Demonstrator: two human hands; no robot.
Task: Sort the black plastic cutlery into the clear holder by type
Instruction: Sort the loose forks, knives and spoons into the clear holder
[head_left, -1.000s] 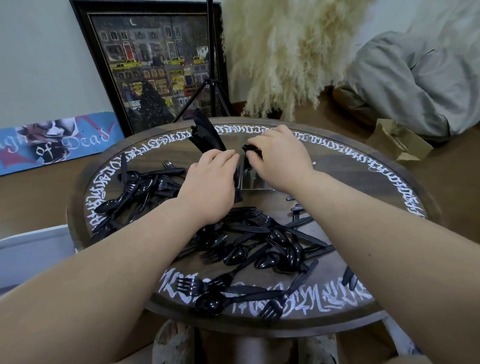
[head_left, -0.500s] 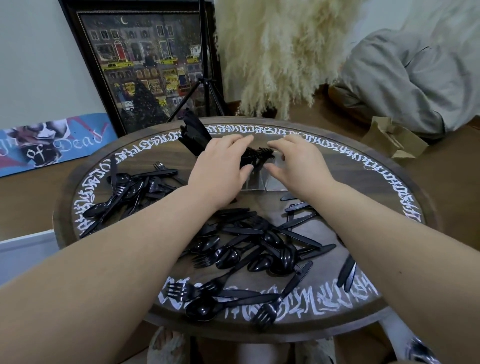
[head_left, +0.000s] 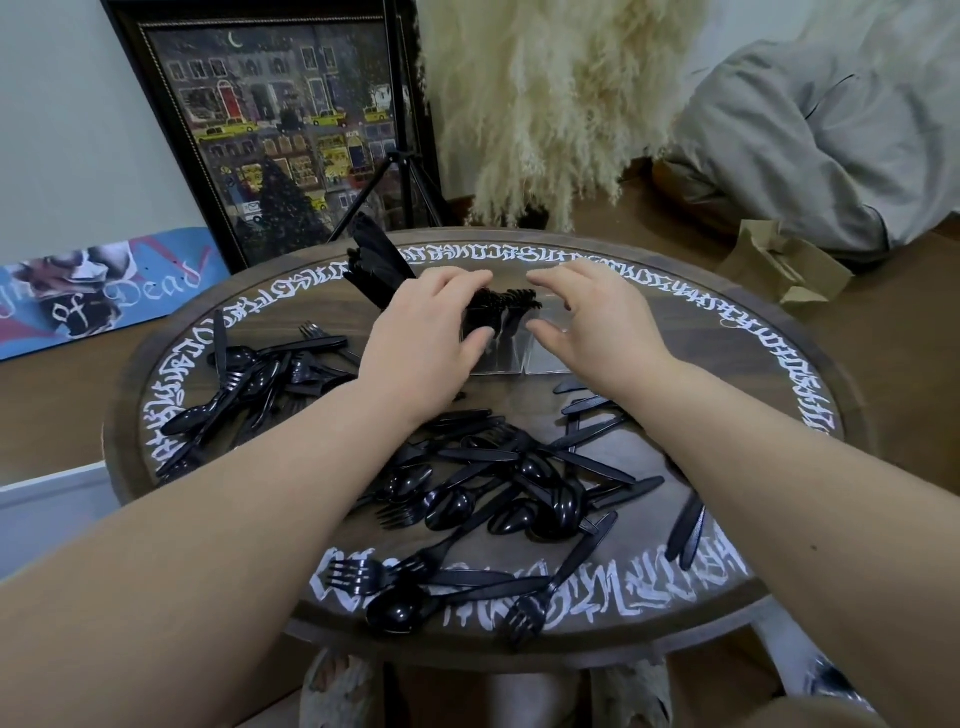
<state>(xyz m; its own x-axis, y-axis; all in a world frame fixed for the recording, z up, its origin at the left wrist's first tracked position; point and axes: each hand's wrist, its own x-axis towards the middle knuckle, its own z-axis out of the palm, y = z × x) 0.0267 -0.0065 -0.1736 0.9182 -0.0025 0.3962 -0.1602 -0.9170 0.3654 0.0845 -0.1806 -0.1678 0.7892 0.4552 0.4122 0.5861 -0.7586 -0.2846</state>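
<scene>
Left pile of loose black plastic cutlery (head_left: 260, 384) unchanged. Left hand (head_left: 426, 338) has moved back, fingers curled round the clear plastic holder (head_left: 511, 345) at table centre, forks (head_left: 506, 306) upright inside. Right hand (head_left: 597, 322) has pulled away, open, fingers relaxed beside the holder.

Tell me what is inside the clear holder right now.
The clear holder shows black fork heads standing in its middle section, and black knives leaning out at its left. The left hand and right hand cover both ends; the rightmost section's contents cannot be seen.
</scene>
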